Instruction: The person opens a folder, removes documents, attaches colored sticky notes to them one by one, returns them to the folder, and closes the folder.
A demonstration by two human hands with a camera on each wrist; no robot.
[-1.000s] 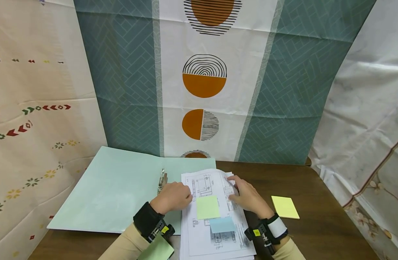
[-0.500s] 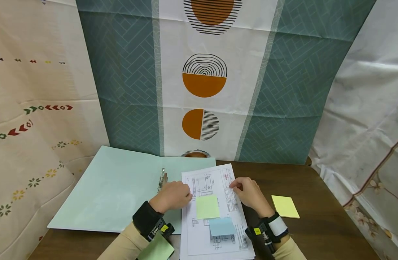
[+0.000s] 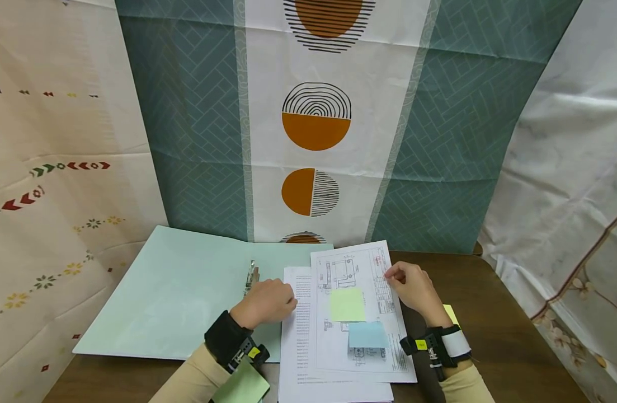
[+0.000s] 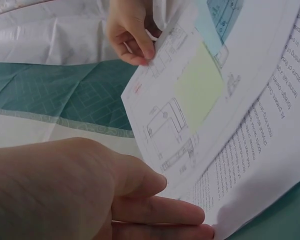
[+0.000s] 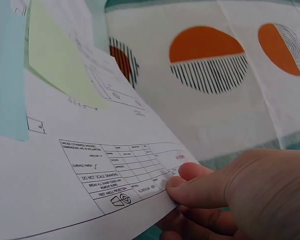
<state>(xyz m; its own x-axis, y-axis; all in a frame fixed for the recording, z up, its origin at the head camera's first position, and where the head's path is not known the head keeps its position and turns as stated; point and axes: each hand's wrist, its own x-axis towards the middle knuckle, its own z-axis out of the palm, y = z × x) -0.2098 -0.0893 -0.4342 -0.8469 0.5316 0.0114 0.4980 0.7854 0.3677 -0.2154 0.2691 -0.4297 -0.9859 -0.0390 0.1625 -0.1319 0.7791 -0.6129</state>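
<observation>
My right hand (image 3: 414, 285) pinches the right edge of a technical drawing sheet (image 3: 333, 355) between thumb and fingers. In the right wrist view the thumb lies on top, beside the title block. On the sheet are a pale green sticky note (image 3: 347, 305) and a blue sticky note (image 3: 367, 337). Printed text pages (image 3: 294, 341) lie partly beneath it. At their left edge is my left hand (image 3: 265, 302); in the left wrist view its fingers stretch out over the page edge, and no paper shows clearly gripped.
A pale green folder (image 3: 187, 296) lies spread at the left, with a metal clip (image 3: 251, 275) near its middle. A green note pad (image 3: 244, 383) is under the left forearm. The right wrist partly covers a yellow sticky pad (image 3: 451, 314) on the dark wooden table (image 3: 514, 336).
My right hand closes on the drawing sheet and carries it right and slightly up with its notes, uncovering the text pages. My left hand stays in nearly the same place.
</observation>
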